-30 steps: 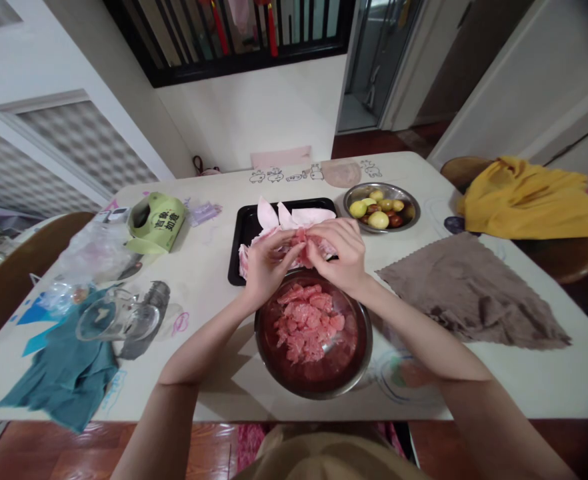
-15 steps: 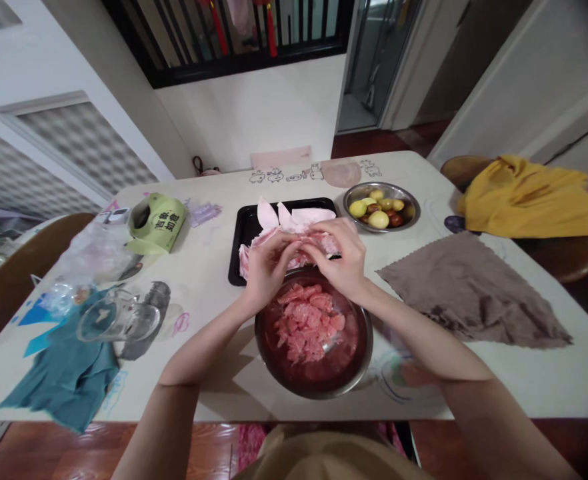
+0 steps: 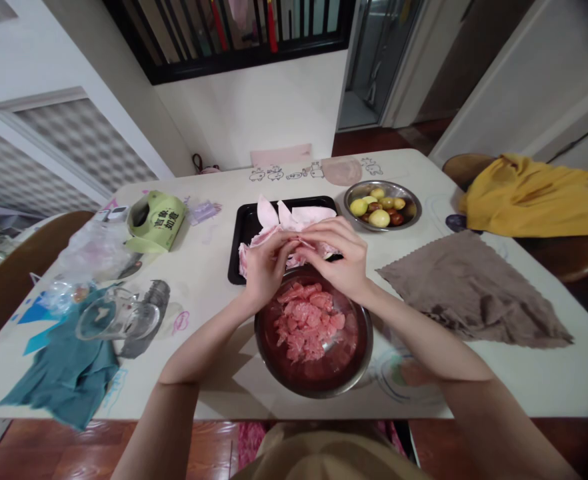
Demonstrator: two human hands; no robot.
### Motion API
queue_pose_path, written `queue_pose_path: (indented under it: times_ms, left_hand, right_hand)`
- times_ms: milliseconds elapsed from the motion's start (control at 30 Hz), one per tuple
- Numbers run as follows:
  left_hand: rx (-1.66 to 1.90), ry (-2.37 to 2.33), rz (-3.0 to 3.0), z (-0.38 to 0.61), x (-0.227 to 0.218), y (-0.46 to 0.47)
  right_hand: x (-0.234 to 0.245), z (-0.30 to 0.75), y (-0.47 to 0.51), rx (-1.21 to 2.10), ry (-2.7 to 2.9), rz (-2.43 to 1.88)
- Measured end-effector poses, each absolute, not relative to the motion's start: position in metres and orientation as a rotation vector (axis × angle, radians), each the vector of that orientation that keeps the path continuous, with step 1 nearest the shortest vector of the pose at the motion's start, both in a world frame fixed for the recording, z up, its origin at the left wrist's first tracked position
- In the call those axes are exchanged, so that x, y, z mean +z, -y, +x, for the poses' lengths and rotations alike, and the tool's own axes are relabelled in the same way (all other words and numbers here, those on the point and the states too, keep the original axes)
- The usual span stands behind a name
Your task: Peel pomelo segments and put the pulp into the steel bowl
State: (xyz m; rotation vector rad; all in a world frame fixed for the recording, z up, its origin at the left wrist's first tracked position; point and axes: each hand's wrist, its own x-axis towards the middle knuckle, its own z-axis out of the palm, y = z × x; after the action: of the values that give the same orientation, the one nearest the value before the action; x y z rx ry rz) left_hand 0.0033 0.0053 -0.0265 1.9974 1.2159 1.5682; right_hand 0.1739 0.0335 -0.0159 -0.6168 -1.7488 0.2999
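Both of my hands meet above the gap between a black tray (image 3: 235, 270) and a steel bowl (image 3: 357, 387). My left hand (image 3: 267, 265) and my right hand (image 3: 341, 257) are closed, fingertips pinched together on a pomelo segment (image 3: 301, 244), of which only a little pink shows. My fingers cover most of it. Inside the bowl lies a heap of peeled pink pomelo flesh (image 3: 310, 320). The tray holds thick pale pomelo rind (image 3: 314, 215) at the back, and pinkish torn membrane (image 3: 255, 248) lies along its front, partly behind my hands.
A steel dish (image 3: 414, 223) of small yellow and brown fruit stands behind my right hand. To the right lies a brown cloth (image 3: 469, 293). On the left are a glass jug (image 3: 119, 317), a teal cloth (image 3: 69, 377), a plastic bag (image 3: 97, 250) and a green bag (image 3: 161, 220).
My right fingers have closed further over the pomelo segment, so less pink shows between my hands. The bowl, tray and other things stay where they were.
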Motion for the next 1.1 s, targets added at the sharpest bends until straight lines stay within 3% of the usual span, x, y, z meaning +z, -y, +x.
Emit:
queue_pose_path:
  times_ms: [167,500,1100]
  left_hand:
    - [1.541,-1.3,1.934,-0.004,-0.033,-0.017]
    - [1.59,-1.285,2.089,-0.008,-0.037,-0.029]
    - [1.743,-1.146,1.803,0.003,-0.043,-0.017]
  right_hand:
    - [-0.025,0.177,-0.05,0.475,1.588,-0.689]
    - [-0.034,0.175,-0.057,0.409,1.798,-0.696]
    - [-0.028,0.168,-0.038,0.402,1.672,-0.653]
